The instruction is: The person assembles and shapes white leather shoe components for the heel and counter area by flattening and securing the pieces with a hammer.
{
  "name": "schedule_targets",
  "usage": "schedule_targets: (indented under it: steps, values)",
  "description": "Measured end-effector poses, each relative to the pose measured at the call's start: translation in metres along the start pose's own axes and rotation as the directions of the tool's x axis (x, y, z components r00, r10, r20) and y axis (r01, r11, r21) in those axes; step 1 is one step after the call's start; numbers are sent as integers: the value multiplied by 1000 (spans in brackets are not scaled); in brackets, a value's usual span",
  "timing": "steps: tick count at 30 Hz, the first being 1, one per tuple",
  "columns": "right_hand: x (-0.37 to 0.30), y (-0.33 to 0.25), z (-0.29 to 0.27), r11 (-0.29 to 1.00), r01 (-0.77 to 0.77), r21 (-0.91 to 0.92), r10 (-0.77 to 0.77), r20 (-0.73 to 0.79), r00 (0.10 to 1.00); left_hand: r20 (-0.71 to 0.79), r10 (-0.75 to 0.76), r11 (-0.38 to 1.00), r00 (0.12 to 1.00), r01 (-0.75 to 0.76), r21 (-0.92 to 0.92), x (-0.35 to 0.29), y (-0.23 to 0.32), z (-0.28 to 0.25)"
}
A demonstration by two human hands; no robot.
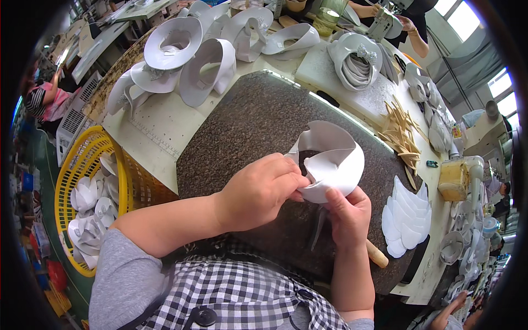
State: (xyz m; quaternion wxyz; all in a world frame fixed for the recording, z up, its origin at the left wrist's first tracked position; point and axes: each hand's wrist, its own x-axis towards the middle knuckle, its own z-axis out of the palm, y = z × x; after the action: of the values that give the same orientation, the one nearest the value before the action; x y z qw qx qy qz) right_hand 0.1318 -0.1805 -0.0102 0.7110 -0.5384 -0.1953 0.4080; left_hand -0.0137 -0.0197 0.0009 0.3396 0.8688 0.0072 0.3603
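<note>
Above the dark speckled slab (220,132) I hold a white shoe upper (344,173), curved into a loop with its opening turned up. My right hand (349,214) grips its near lower edge, thumb on the outside. The fingers of my left hand (261,190) are pinched together at the upper's left edge, and their tips are partly hidden. A thin grey strip hangs beneath it. Beside my right wrist a rounded wooden handle (377,256) rests on the slab; its other end is out of sight.
More white uppers (209,71) stand at the back left. A yellow basket (124,165) with white pieces is on the left. Flat white pieces (406,217) lie fanned out on the right, near tan strips (404,132). Another upper (356,60) sits far right; a co-worker's hands are behind.
</note>
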Motion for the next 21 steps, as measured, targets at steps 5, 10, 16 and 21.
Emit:
schedule_targets:
  steps: [5,10,16,21]
  values:
    - [-14,7,18,935,252,-250,-253,28,967,246,-138,990,959,135,30,6,-1,-15]
    - [-5,0,9,998,-40,-56,43,48,998,227,-27,990,974,-5,140,5,-1,-12]
    - [-6,4,17,993,93,73,-85,-111,990,14,-31,995,999,29,94,1,6,4]
    - [-9,11,12,988,122,98,-114,-78,990,-46,-6,999,999,8,52,-1,11,7]
